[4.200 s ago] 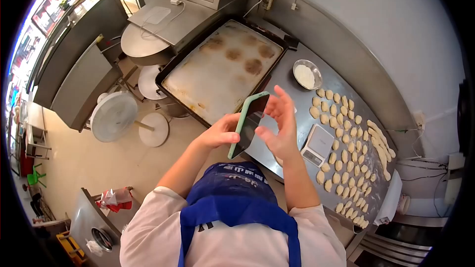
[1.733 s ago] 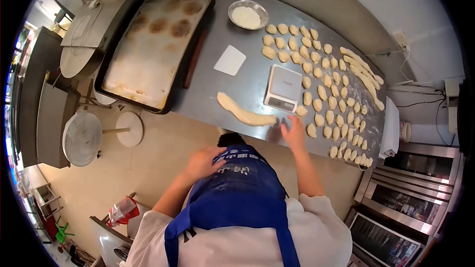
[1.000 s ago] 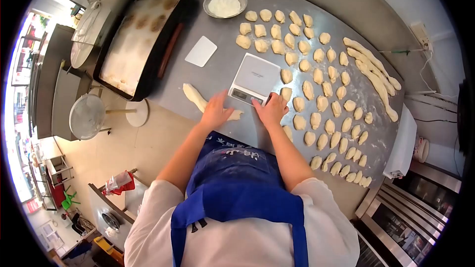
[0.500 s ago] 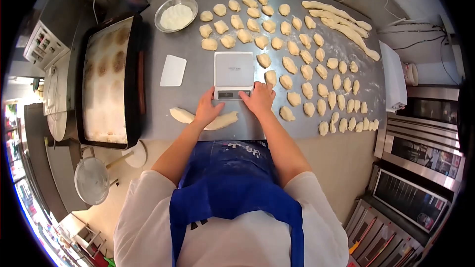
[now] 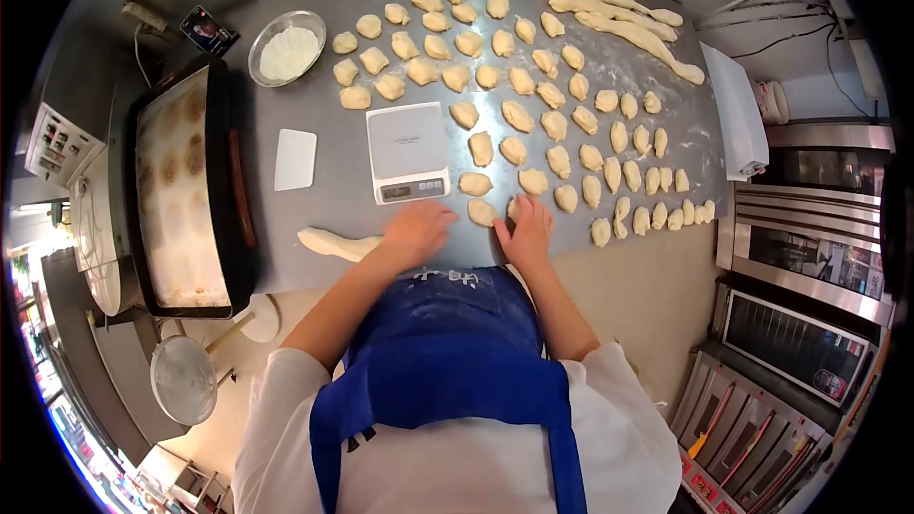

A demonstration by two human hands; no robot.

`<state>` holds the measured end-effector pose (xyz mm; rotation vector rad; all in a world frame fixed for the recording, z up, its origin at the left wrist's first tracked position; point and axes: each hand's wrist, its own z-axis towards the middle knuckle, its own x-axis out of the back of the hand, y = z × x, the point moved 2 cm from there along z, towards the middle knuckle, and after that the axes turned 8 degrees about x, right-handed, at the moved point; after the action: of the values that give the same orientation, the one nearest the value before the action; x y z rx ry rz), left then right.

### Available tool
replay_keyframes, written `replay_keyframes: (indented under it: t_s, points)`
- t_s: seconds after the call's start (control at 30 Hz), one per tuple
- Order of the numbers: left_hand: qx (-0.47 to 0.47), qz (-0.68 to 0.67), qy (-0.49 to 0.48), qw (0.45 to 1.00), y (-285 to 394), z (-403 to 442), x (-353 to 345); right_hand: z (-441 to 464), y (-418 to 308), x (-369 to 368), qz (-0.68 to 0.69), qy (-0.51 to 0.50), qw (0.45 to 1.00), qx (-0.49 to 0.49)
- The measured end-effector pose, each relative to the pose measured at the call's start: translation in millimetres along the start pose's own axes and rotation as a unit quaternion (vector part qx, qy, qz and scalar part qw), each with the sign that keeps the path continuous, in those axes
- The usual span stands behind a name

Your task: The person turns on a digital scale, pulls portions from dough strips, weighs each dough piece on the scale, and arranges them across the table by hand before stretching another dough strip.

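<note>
My right hand is at the table's near edge, its thumb and fingers around a small dough piece that they partly cover. Two more dough pieces, a lower one and an upper one, lie just left of it. My left hand hovers in front of the scale, palm down, fingers stretched to the right and holding nothing. Beneath its wrist lies a thick dough strip, its right end hidden. The white kitchen scale carries nothing on its plate.
Rows of dough pieces cover the middle and right of the steel table, with long dough ropes behind. At left are a white scraper, a metal bowl of flour, a black-rimmed baking tray and a phone.
Both hands have left the scale. My right hand has come nearer the front edge, onto a dough piece; my left has moved right. The whole view has shifted and turned slightly.
</note>
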<state>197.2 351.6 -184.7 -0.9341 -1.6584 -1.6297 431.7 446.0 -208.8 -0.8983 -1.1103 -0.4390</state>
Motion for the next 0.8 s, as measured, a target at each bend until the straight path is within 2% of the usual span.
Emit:
replay_keyframes:
  t_s: [0.07, 0.17, 0.27, 0.37, 0.4, 0.47, 0.5, 0.6, 0.67, 0.73, 0.8]
  points:
    - [-0.039, 0.003, -0.034, 0.999, 26.1, 30.0, -12.3, -3.8, 16.2, 2.9, 0.022, -0.021, 0.999, -0.014]
    - [-0.027, 0.045, -0.033, 0.998, 42.1, 57.8, -43.4, 4.2, 34.4, 10.8, 0.025, -0.042, 0.999, -0.013]
    - [0.036, 0.053, -0.046, 0.997, 50.0, 64.8, -63.0, 11.3, 49.8, 6.2, 0.063, -0.087, 0.994, 0.031]
    - [0.19, 0.046, -0.135, 0.971, 49.5, 65.7, -73.0, 17.6, 64.2, 2.3, 0.104, -0.166, 0.972, 0.132]
    - [0.195, 0.054, -0.16, 0.966, 54.1, 67.7, -65.4, 22.9, 60.9, 12.1, 0.106, -0.173, 0.967, 0.156]
    - [0.2, 0.066, -0.211, 0.955, 68.8, 70.9, -38.8, 36.9, 60.1, 36.2, 0.141, -0.164, 0.971, 0.099]
    - [0.198, 0.06, -0.172, 0.963, 70.3, 70.8, -32.8, 42.6, 62.1, 41.5, 0.156, -0.16, 0.972, 0.071]
    - [0.161, 0.053, -0.04, 0.985, 66.4, 72.8, -21.3, 52.2, 65.4, 39.8, 0.128, 0.01, 0.989, 0.073]
    - [0.095, 0.051, 0.063, 0.992, 61.2, 85.0, -20.2, 45.2, 61.9, 18.7, 0.107, -0.015, 0.992, 0.065]
    - [0.096, 0.092, -0.015, 0.991, 46.2, 93.1, -34.7, 42.2, 54.5, 12.8, 0.075, -0.025, 0.995, 0.058]
    - [0.115, 0.105, -0.08, 0.985, 47.1, 94.2, -48.6, 29.8, 56.4, -13.0, 0.105, -0.073, 0.991, 0.043]
